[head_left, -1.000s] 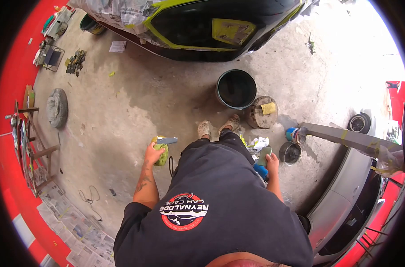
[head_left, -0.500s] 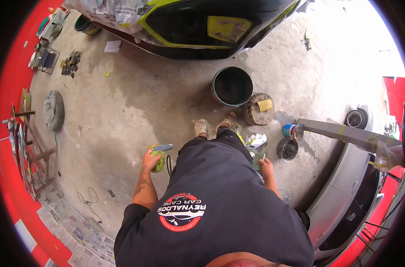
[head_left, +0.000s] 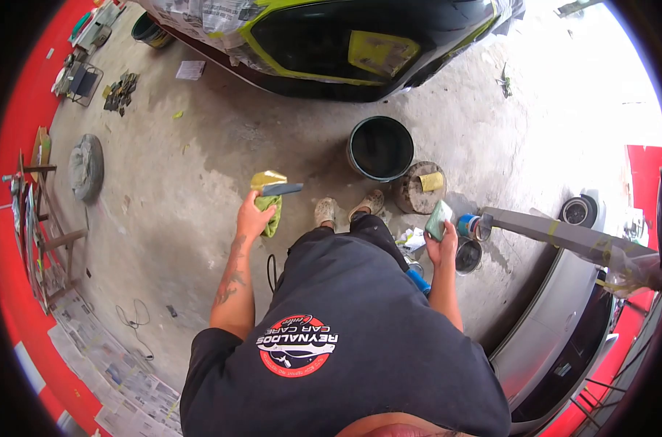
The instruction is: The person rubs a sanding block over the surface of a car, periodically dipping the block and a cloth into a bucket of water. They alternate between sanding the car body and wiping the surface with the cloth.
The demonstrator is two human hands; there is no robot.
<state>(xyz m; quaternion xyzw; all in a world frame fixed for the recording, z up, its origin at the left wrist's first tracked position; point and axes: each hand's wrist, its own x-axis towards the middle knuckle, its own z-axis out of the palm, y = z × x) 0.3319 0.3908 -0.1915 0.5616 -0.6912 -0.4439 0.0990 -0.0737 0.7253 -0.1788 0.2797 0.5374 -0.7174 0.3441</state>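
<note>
I stand on a concrete floor, looking down past my dark shirt to my feet. My left hand [head_left: 252, 216] is raised in front of me and grips a yellow-green rag [head_left: 270, 198] together with a flat grey spatula [head_left: 281, 189] that sticks out to the right. My right hand [head_left: 443, 246] is lifted at my right side and holds a green sanding block [head_left: 438, 220] by its lower end. Just beyond my shoes stands a dark bucket [head_left: 379, 148].
A masked black car [head_left: 323, 40] with yellow-green tape fills the top. Next to the bucket is a round stump [head_left: 419, 191] with a yellow sponge. A blue tin [head_left: 465, 226], a dark pot [head_left: 468, 256] and a grey bumper part [head_left: 556, 231] lie right. Newspapers [head_left: 120, 375] and a tyre [head_left: 85, 167] lie left.
Both hands have risen from hip height. The rag and spatula moved up and forward, and the green block came up beside the blue tin.
</note>
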